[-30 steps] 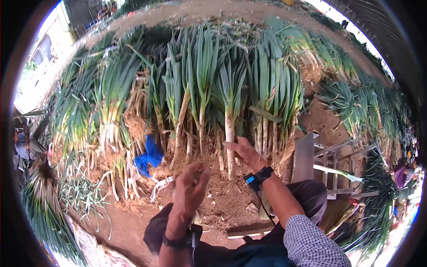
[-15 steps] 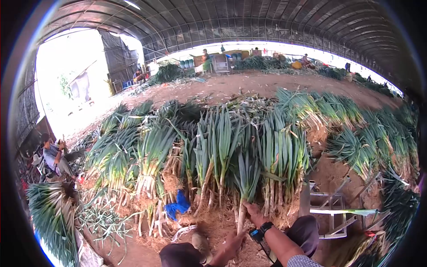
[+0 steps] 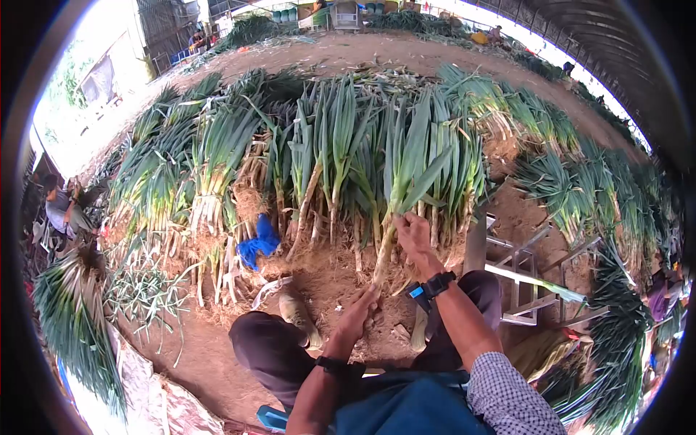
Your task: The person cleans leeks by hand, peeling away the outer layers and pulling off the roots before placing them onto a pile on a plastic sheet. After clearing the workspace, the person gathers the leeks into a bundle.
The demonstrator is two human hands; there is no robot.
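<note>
One leek (image 3: 384, 246) stands a little tilted in front of my knees, its green leaves spread upward. My left hand (image 3: 357, 312) is closed around its root end, low between my legs. Higher up, where the leaves begin, my right hand (image 3: 413, 235) grips the same leek with bent fingers. Just behind it is a dense row of upright leeks (image 3: 341, 138) with pale stems and brown roots. A blue cloth (image 3: 258, 241) lies among the roots to the left of my hands.
A metal frame (image 3: 522, 290) is at the right beside my knee, with a leek across it. Leek piles (image 3: 80, 319) lie at the far left and right. A seated person (image 3: 61, 210) is at the left edge. More people are in the background.
The view has tilted down, showing more of my lap and arms. The leek has come up and nearer, its leaves now in front of the row, with both hands still on it.
</note>
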